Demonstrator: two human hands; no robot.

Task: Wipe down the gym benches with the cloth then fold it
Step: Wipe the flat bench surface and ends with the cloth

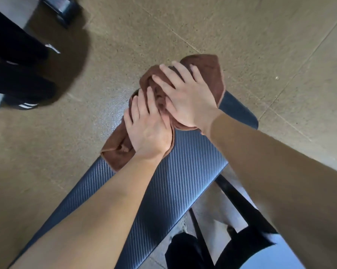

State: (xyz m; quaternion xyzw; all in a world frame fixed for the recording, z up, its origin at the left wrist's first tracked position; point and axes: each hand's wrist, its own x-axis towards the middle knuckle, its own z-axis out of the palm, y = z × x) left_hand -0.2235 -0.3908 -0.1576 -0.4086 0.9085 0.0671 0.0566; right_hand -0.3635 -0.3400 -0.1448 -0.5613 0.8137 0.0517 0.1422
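Observation:
A brown cloth (208,68) lies bunched across the far end of a dark, ribbed gym bench pad (175,171). My left hand (150,129) presses flat on the cloth's near left part, fingers straight and spread. Just beyond it, my right hand (185,98) presses on the cloth's far part, fingers also spread. Part of the cloth hangs over the pad's far edge and left side. Both forearms reach over the pad from the bottom of the view.
The brown speckled floor (260,35) surrounds the bench. Another person's dark trousers and striped shoe (26,105) stand at the left. The bench's black metal frame (233,193) shows under the pad at the lower right, with a dark machine foot (64,10) at the top left.

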